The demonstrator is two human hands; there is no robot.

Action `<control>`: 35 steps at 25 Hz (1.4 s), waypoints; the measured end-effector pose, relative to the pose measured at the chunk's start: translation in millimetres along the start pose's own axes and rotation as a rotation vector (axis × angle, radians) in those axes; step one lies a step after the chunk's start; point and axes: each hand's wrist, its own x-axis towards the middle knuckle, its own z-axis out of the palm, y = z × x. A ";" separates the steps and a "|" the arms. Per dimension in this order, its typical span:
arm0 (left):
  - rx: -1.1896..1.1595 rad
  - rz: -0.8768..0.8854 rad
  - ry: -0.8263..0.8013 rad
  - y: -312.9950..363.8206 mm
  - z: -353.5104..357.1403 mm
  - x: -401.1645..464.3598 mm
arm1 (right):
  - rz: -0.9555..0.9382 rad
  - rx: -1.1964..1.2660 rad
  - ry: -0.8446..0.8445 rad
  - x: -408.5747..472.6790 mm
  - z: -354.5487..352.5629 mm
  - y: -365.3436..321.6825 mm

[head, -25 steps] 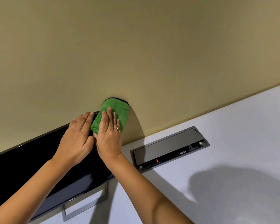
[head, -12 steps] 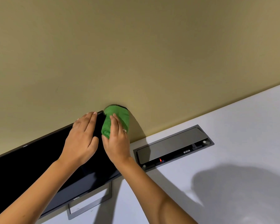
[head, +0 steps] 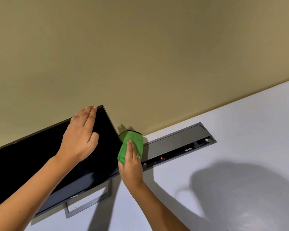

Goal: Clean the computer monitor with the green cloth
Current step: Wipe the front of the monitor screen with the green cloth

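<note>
A black computer monitor (head: 32,160) with a dark screen stands at the lower left on a grey frame stand (head: 88,204). My left hand (head: 80,137) lies flat with straight fingers on the screen, its fingertips at the top right corner. My right hand (head: 132,164) presses a folded green cloth (head: 132,140) against the monitor's right edge, about halfway down; its fingers are straight over the cloth, and a ring shows on one finger.
The monitor stands on a white desk (head: 240,130) against a beige wall (head: 140,55). A grey recessed cable box (head: 178,144) with a hinged lid sits in the desk just right of my right hand. My shadow falls on the desk at right.
My right hand has slid the green cloth down the monitor's right edge from the top corner. My left hand has stayed near the top right corner of the screen.
</note>
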 end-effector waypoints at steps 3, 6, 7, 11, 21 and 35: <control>-0.002 0.003 -0.009 0.5 1.0 1.0 | 0.039 -0.106 -0.122 -16.6 0.6 14.5; 0.005 0.014 -0.021 -1.5 1.0 0.1 | 0.078 -0.160 -0.192 -32.0 6.0 23.7; 0.010 0.020 -0.027 -2.2 0.8 -0.4 | 0.085 -0.178 -0.221 -36.6 6.4 24.8; 0.002 0.020 -0.036 -4.2 -1.9 0.4 | 0.139 -0.203 -0.358 -46.8 6.3 31.5; -0.041 0.038 -0.072 -23.6 -14.2 -5.5 | 0.241 -0.330 -0.495 -55.1 -51.5 -15.3; -0.698 -0.128 -0.205 -151.9 -7.0 -277.5 | 0.720 0.249 -0.607 -128.0 -3.7 -168.7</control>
